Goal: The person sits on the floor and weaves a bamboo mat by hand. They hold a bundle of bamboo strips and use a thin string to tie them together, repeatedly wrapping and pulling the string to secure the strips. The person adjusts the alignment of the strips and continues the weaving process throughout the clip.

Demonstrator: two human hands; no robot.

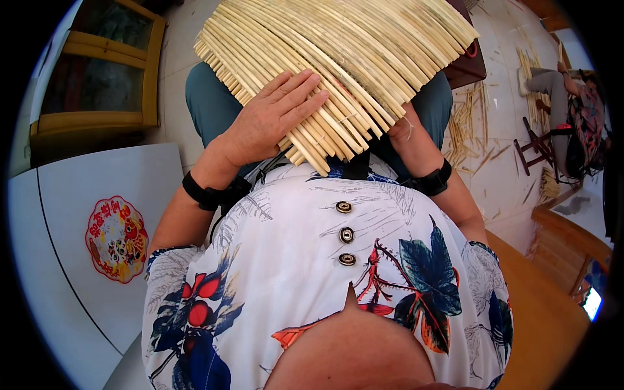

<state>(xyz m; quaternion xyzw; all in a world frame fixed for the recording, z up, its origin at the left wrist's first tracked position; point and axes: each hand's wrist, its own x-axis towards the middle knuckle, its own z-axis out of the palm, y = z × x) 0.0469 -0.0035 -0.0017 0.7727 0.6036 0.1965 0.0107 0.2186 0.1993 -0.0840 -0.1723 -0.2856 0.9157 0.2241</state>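
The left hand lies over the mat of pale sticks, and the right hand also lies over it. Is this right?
Not quite: in the head view, the right hand is partly hidden under the mat of pale sticks. The left hand does lie over it.

Worn on the head, the single wide fisheye camera looks steeply down from close above the white, floral-print fabric shirt (292, 273), taking in the flat, pale-yellow slender-stick mat (331, 71) beyond it.

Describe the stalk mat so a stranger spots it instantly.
Find the flowered white shirt. Past it, over the knees, lies the pale mat, the left hand on top. Unlike loose stalks scattered on the floor, its own lie side by side.
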